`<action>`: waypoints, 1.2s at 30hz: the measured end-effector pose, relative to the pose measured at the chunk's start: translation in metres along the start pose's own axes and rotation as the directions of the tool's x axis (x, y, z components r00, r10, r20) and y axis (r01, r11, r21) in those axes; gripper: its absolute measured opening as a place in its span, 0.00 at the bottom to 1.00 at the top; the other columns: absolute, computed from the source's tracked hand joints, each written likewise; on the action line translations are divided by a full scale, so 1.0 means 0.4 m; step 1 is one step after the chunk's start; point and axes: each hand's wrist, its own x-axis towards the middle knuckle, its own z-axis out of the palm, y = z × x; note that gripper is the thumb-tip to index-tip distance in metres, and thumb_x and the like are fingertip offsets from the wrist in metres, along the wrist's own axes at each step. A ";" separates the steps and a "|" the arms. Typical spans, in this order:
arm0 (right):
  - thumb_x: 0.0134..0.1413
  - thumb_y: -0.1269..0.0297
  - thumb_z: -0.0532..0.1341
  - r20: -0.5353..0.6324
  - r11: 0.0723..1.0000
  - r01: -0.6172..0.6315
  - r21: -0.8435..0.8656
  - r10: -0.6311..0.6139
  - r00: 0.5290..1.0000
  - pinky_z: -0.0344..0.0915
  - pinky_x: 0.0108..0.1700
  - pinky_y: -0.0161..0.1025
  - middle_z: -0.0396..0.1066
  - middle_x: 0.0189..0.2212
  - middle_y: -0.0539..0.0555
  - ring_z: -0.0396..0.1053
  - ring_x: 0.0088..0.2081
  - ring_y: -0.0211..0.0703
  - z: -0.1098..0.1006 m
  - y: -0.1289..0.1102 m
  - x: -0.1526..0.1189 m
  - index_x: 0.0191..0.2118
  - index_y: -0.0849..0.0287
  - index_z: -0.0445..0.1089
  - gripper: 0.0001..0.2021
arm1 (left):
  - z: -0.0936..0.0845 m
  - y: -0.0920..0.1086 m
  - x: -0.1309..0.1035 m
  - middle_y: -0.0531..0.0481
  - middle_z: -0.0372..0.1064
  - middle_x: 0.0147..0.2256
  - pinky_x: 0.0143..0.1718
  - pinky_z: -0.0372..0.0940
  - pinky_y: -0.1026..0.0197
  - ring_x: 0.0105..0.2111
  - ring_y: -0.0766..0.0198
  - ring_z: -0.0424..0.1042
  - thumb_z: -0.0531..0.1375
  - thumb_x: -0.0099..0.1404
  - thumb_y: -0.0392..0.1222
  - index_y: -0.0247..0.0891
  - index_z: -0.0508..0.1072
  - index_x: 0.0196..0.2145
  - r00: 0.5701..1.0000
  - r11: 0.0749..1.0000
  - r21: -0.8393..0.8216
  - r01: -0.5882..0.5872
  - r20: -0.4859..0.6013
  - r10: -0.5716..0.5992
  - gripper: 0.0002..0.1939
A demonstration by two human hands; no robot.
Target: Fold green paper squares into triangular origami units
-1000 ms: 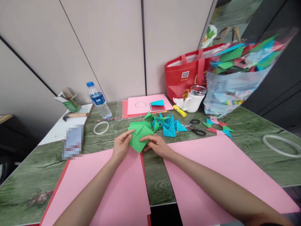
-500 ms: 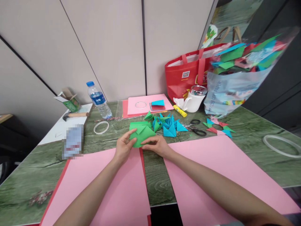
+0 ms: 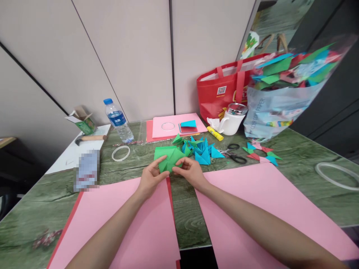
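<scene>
Between my two hands is a partly folded green paper (image 3: pixel 171 160), held up over the table's middle. My left hand (image 3: pixel 151 175) pinches its left side and lower edge, and my right hand (image 3: pixel 191 171) grips its right side between thumb and fingers. Just behind it lies a stack of green paper (image 3: pixel 160 151). Folded blue pieces (image 3: pixel 202 155) and folded green pieces (image 3: pixel 177 139) are heaped to the right of the stack. Large pink sheets (image 3: pixel 241 194) lie under my forearms on both sides.
Scissors (image 3: pixel 237 159), a yellow glue stick (image 3: pixel 215 133), a white mug (image 3: pixel 232 121) and a paper ring (image 3: pixel 271 153) are at the right. Behind them are a red bag (image 3: pixel 209 97) and a filled plastic bag (image 3: pixel 269 108). Leftward stand a bottle (image 3: pixel 119 121) and a hammer (image 3: pixel 91 138).
The right edge of the green paper has been drawn inward and its folds look different. My right hand's fingers have moved up onto its right side, and my left thumb has shifted lower.
</scene>
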 end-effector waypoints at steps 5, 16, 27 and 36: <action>0.34 0.58 0.66 0.005 0.999 -0.020 0.045 0.020 1.000 0.66 0.28 0.36 0.67 0.19 0.46 0.71 0.24 0.41 0.004 -0.003 -0.003 0.26 0.59 0.63 0.14 | -0.001 0.002 -0.001 0.47 0.70 0.32 0.32 0.61 0.64 0.32 0.62 0.67 0.65 0.47 0.39 0.34 0.64 0.51 1.000 1.000 0.020 0.017 0.009 -0.017 0.32; 0.36 0.61 0.66 0.020 0.997 0.038 0.061 -0.039 0.999 0.66 0.28 0.35 0.66 0.19 0.46 0.70 0.23 0.39 0.006 -0.002 -0.006 0.26 0.59 0.63 0.12 | -0.002 -0.014 0.000 0.57 0.59 0.18 0.22 0.52 0.68 0.19 0.72 0.54 0.63 0.50 0.40 0.34 0.65 0.49 0.999 0.999 0.027 0.032 -0.044 -0.031 0.28; 0.42 0.62 0.62 0.005 0.985 0.124 -0.119 -0.124 0.992 0.66 0.27 0.34 0.70 0.26 0.51 0.70 0.23 0.38 0.009 -0.005 -0.010 0.29 0.59 0.72 0.07 | 0.002 -0.013 -0.002 0.58 0.55 0.17 0.21 0.51 0.69 0.18 0.73 0.51 0.63 0.51 0.42 0.35 0.67 0.48 0.997 0.998 -0.047 0.046 -0.055 -0.049 0.25; 0.41 0.64 0.62 -0.019 0.992 0.089 -0.086 -0.091 0.996 0.65 0.26 0.33 0.70 0.25 0.51 0.70 0.22 0.37 0.010 -0.013 -0.010 0.29 0.60 0.72 0.07 | 0.002 0.003 -0.001 0.52 0.64 0.25 0.25 0.55 0.68 0.23 0.70 0.59 0.64 0.48 0.41 0.37 0.67 0.49 0.999 0.998 -0.047 0.045 -0.004 -0.046 0.28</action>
